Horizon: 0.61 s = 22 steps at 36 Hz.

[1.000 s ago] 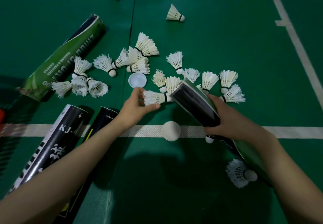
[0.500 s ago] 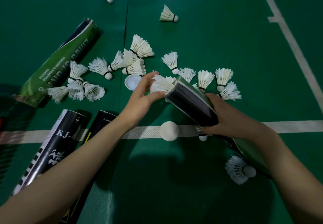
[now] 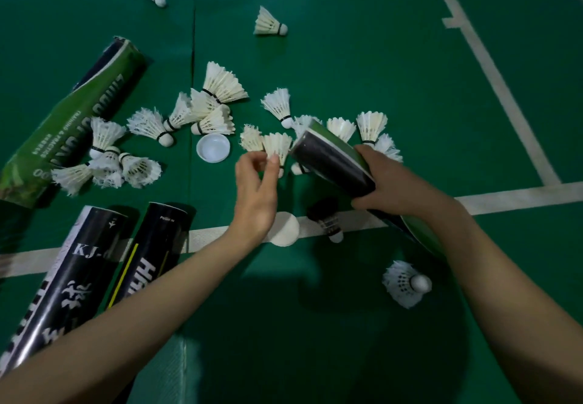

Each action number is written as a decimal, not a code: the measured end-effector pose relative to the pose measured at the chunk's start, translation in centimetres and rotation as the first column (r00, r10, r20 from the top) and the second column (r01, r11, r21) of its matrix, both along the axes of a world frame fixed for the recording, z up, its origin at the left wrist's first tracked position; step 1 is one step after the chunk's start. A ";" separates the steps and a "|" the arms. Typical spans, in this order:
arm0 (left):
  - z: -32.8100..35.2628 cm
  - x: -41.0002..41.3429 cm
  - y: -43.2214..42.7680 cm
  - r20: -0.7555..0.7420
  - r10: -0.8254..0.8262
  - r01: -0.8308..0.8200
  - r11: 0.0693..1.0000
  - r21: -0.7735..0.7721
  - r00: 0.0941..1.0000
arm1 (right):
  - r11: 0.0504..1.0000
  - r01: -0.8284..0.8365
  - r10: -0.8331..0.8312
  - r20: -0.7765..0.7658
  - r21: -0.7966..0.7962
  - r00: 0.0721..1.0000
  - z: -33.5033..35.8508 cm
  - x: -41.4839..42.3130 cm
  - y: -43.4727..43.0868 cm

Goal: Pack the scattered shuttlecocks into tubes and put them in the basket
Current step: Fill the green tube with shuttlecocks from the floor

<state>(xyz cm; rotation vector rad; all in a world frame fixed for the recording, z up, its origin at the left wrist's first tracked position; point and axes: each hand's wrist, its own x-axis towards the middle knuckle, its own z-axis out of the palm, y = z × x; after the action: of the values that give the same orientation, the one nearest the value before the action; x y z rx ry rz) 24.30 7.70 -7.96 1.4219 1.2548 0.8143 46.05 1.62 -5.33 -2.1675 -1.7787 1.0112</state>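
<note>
Your left hand point(image 3: 255, 189) is half-curled, thumb on the shuttle point(image 3: 277, 146) just past your fingertips point(image 3: 252, 160) (can't tell if the pinch is closed), and your right hand point(image 3: 389, 184) is wrapped round the tube point(image 3: 331, 163), its mouth just right of those fingertips. I'd pinch low by the cork, not the feathers, and feed it cork-first. Floor's a green court mat point(image 3: 378, 56) with white lines point(image 3: 492, 78), pretty dim.
</note>
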 end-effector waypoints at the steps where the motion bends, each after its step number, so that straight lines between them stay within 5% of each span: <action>1: -0.5 0.4 -0.8 -0.005 -0.024 0.024 0.999 0.027 1.000 | 1.000 0.015 -0.015 0.014 -0.005 1.000 0.0 0.4 -0.1; 5: -1.8 2.6 -5.4 -0.165 -0.350 0.382 0.893 0.237 0.922 | 0.997 0.071 -0.071 0.043 0.003 0.997 0.1 1.6 -0.7; 9: -3.2 5.2 -9.2 -0.427 -0.639 0.764 0.589 0.264 0.640 | 0.988 0.153 -0.152 0.060 -0.011 0.987 0.0 2.8 -2.2; 14: -5.1 7.9 -13.0 -0.595 -0.732 0.943 0.257 0.211 0.333 | 0.975 0.214 -0.213 0.013 -0.054 0.977 -0.1 3.8 -4.7; 16: -5.4 8.9 -13.9 -0.595 -0.758 0.961 0.254 0.109 0.268 | 0.971 0.231 -0.232 -0.003 -0.061 0.973 -0.2 3.9 -5.4; 22: -6.0 11.2 -14.7 -0.553 -0.778 0.942 0.334 0.038 0.298 | 0.965 0.256 -0.258 -0.031 -0.062 0.966 -0.4 4.2 -6.4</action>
<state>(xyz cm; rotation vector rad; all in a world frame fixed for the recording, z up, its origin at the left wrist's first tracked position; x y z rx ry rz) 35.52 -7.04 -13.98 2.3661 0.3605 -0.1389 50.29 -4.80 -5.68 -2.3197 -1.4197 1.0425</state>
